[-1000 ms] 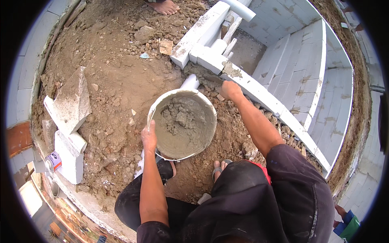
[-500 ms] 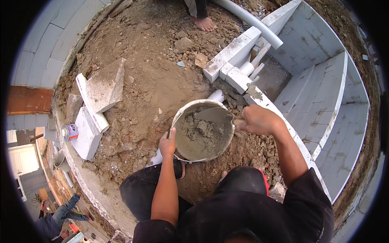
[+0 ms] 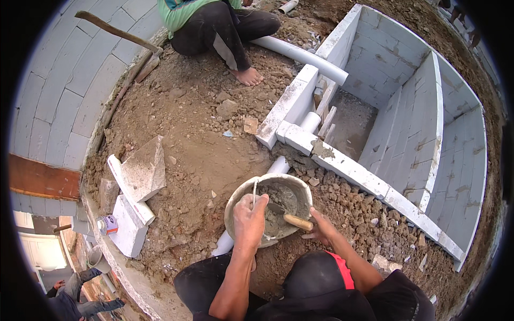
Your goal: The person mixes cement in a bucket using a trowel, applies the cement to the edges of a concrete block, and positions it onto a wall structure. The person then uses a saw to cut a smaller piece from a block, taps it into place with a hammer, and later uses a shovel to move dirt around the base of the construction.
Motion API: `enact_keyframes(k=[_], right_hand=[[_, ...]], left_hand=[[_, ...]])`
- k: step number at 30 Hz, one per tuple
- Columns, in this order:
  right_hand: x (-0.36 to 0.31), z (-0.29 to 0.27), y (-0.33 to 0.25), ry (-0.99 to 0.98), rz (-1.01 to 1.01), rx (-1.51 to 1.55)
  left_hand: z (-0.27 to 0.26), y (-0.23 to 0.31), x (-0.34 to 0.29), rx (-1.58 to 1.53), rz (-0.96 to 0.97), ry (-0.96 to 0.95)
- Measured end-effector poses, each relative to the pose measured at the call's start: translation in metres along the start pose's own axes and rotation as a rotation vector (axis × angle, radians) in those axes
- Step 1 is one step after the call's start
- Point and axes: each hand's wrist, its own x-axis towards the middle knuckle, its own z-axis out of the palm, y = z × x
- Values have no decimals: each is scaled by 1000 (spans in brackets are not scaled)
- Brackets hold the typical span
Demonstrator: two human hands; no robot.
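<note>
A round bucket [image 3: 231, 214] holds wet grey mortar [image 3: 284, 198] in front of my knees. My left hand [image 3: 249, 222] is closed around the bucket's thin handle [image 3: 255, 187], over its left part. Inside leans a trowel, its blade mostly sunk in the mortar and hidden; the wooden trowel handle [image 3: 297, 222] lies over the right rim. Against that right side my right hand [image 3: 322, 227] grips the bucket by its rim, close to the trowel handle but not wrapped around it. Some right-hand fingers are hidden behind the bucket wall.
A light block-walled pit [image 3: 407, 101] stands at the right, its near wall [image 3: 364, 176] running past the bucket. White pipes [image 3: 302, 56] lie on loose soil. Left are broken slabs [image 3: 144, 168] and a small can [image 3: 107, 224]. Another person [image 3: 219, 32] sits at the far side.
My right hand has let go of the trowel and moved to the bucket's rim. My left hand has gone from the rim to the handle. The view has shifted, showing more of the other person.
</note>
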Motion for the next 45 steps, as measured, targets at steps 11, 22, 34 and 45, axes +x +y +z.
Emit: enact_keyframes(k=[11, 22, 34, 45], right_hand=[[66, 149, -74, -150, -449, 149], [197, 234, -246, -141, -529, 149], [52, 68, -154, -230, -610, -188], [-211, -305, 62, 1147, -689, -532]], left_hand=[[-30, 197, 88, 709, 672, -192], [-8, 223, 226, 958, 759, -155], [-144, 3, 53, 969, 431, -363], [-232, -188, -189, -516, -342, 529]])
